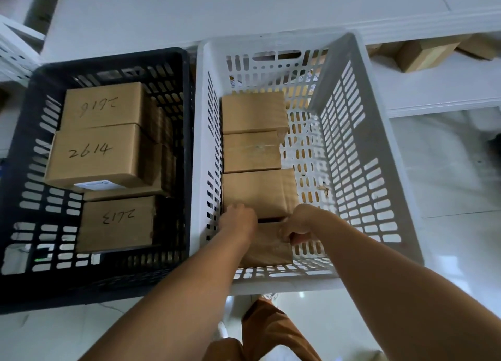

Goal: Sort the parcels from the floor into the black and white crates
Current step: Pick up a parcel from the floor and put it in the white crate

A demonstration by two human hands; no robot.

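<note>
Black-crate parcels (101, 104) read 2616, 2614 (95, 153), 2613 (116, 222) (handwritten).

There are two crates side by side — one black crate (16, 171) and one white crate (349, 149). In the black one I count three cardboard parcels (97, 154) on top, more partly hidden below. The white one has four parcels (257, 192) in a row. Two hands — left hand (238, 219), right hand (301, 225).
</note>
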